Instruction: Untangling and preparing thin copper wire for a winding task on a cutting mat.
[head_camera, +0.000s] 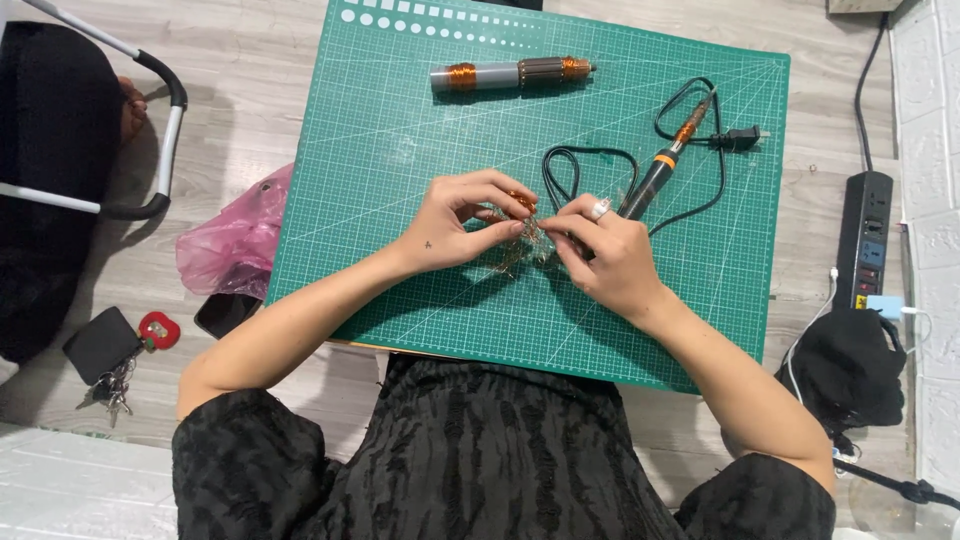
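Note:
My left hand (455, 218) and my right hand (605, 260) meet over the middle of a green cutting mat (400, 150). Between the fingertips of both hands is a tangle of thin copper wire (522, 235); both hands pinch it. A ring shows on my right hand. Just right of my right hand lies a black and orange soldering iron (665, 160) with its black cord (580, 160) looped on the mat. At the mat's far edge lies a grey motor shaft with copper windings (510, 73).
A pink plastic bag (232, 240) lies left of the mat, with a black wallet and keys (112, 350) nearer me. A chair frame (150, 120) stands at far left. A black power strip (866, 235) and black cloth (850, 365) are at right.

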